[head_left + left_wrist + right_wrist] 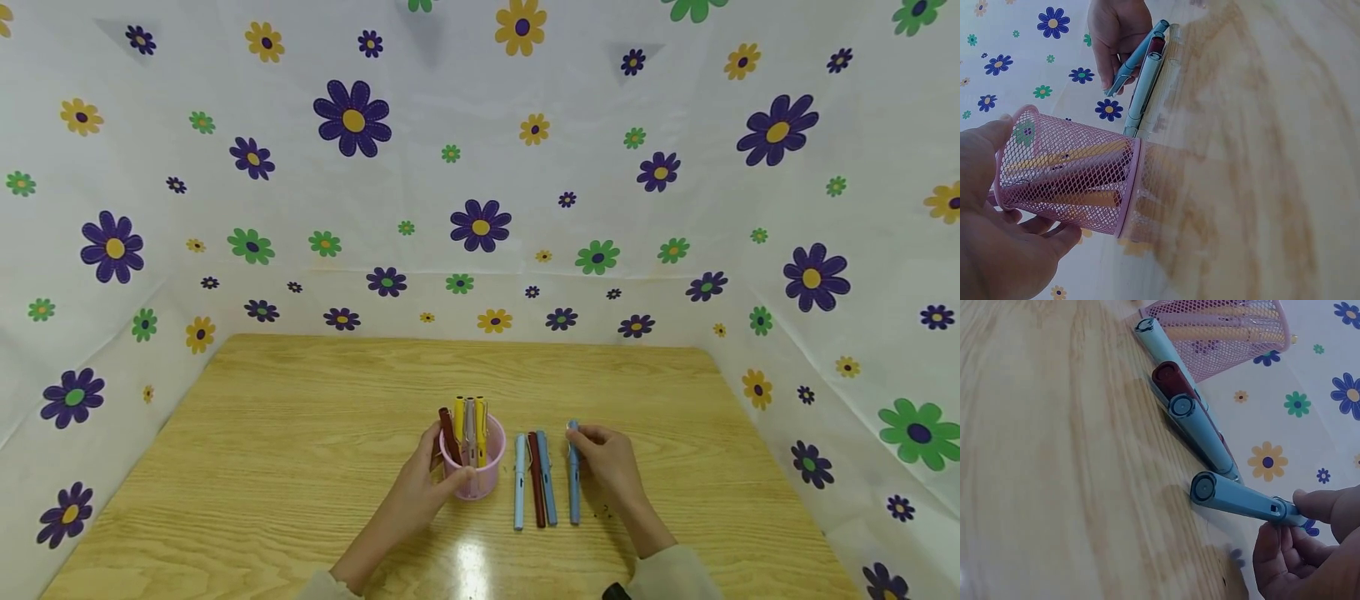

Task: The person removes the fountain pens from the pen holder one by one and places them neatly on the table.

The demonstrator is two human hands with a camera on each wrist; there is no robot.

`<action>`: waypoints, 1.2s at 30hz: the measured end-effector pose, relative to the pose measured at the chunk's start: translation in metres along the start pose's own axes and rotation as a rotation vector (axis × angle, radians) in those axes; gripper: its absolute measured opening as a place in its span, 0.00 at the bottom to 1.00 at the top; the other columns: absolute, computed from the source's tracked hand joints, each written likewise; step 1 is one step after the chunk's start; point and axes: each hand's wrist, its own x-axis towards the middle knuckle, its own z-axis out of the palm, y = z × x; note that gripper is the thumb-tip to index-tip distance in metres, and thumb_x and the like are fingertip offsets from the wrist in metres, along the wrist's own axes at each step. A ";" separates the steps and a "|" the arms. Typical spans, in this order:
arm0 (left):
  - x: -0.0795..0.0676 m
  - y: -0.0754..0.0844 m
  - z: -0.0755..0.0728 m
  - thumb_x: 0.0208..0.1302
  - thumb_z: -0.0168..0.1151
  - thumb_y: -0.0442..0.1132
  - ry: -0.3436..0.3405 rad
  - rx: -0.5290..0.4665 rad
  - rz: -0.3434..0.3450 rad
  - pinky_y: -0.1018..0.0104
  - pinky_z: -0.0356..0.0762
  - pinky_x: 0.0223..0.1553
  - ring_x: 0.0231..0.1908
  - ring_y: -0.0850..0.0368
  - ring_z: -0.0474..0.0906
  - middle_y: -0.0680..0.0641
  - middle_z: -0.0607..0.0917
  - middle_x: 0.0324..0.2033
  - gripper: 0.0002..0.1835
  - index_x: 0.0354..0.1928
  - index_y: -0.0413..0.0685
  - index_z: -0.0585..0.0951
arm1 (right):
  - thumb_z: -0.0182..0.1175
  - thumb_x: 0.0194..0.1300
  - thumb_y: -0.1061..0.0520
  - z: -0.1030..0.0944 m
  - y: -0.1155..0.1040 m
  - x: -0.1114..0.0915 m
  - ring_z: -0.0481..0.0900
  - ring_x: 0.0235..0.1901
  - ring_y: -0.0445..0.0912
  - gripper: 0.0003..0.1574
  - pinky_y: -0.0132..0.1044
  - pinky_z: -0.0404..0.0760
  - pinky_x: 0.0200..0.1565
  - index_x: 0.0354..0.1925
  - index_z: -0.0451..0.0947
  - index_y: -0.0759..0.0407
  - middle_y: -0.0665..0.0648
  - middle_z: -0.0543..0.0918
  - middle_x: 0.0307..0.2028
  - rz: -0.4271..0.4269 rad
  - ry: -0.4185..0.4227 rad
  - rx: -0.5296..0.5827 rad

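- The right grip (609,462) pinches the blue pen (574,483) near its far end, thumb against fingers. The pen is on the right side of the pen row; whether its near end touches the counter (300,433) I cannot tell.
- With so short a hold on a smooth barrel, the pen could swivel or slip if the pinch loosened.
- The left grip (423,487) curls round the pink cup (491,477), thumb in front, fingers behind. An uneven pull here might tip it, since the pens inside stand well above the rim.
- The dark red pen in the cup (448,429) leans toward that hand and might catch on a finger or crowd the opening.
- Between cup and right grip lie a pale blue pen (519,483), a loose dark red pen (536,479) and a second blue pen (548,483); a low sweep could set them rolling.
- Materials: glossy, plastic-looking tubes with wire-like clips; open diamond mesh between solid rings on the cup; streaky wood grain beneath; creased, flower-printed sheeting (420,183) around.
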 end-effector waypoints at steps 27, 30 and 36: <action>0.001 -0.001 0.001 0.73 0.67 0.45 0.005 0.024 -0.017 0.43 0.63 0.72 0.73 0.34 0.61 0.30 0.61 0.75 0.48 0.81 0.38 0.49 | 0.68 0.70 0.58 0.013 -0.001 -0.002 0.83 0.29 0.45 0.19 0.32 0.81 0.27 0.49 0.84 0.75 0.61 0.88 0.34 -0.045 0.079 -0.149; 0.001 -0.001 0.001 0.73 0.67 0.46 0.007 0.030 -0.018 0.43 0.64 0.72 0.73 0.34 0.61 0.30 0.61 0.75 0.48 0.81 0.39 0.49 | 0.68 0.70 0.59 0.013 -0.002 -0.001 0.83 0.28 0.46 0.18 0.32 0.81 0.26 0.48 0.84 0.75 0.61 0.88 0.32 -0.044 0.079 -0.136; 0.001 -0.001 0.000 0.73 0.67 0.46 0.013 0.041 -0.019 0.43 0.65 0.71 0.73 0.33 0.62 0.30 0.62 0.75 0.48 0.81 0.39 0.48 | 0.67 0.70 0.60 0.013 -0.002 0.000 0.83 0.26 0.46 0.17 0.32 0.81 0.25 0.48 0.83 0.76 0.61 0.87 0.31 -0.045 0.070 -0.124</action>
